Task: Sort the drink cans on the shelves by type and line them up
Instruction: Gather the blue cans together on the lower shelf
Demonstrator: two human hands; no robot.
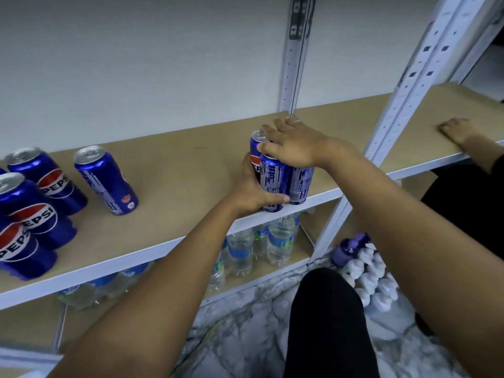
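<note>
- Where the shelf runs out of view at the far left, four blue Pepsi cans stand close together: one at the front, one behind it, one further back, and a sliver of a fourth at the edge.
- Just right of that cluster, apart from it, a single can stands upright with its printed back panel facing out.
- Further right, past a bare stretch of board, a tight group of cans stands near the front edge of the shelf, close to the metal upright.
- The left hand cups this group from the left side, its thumb curled across the base of the front can; its grip wraps the cans.
- The right hand lies over the tops of the same cans, fingers spread and nearly straight, pressing down rather than closing round them.
- Under the shelf, water bottles stand on a lower board.
- Right of the upright, another person's hand rests on the next shelf section.
- On the marble floor below lies a pack of white-capped bottles.
</note>
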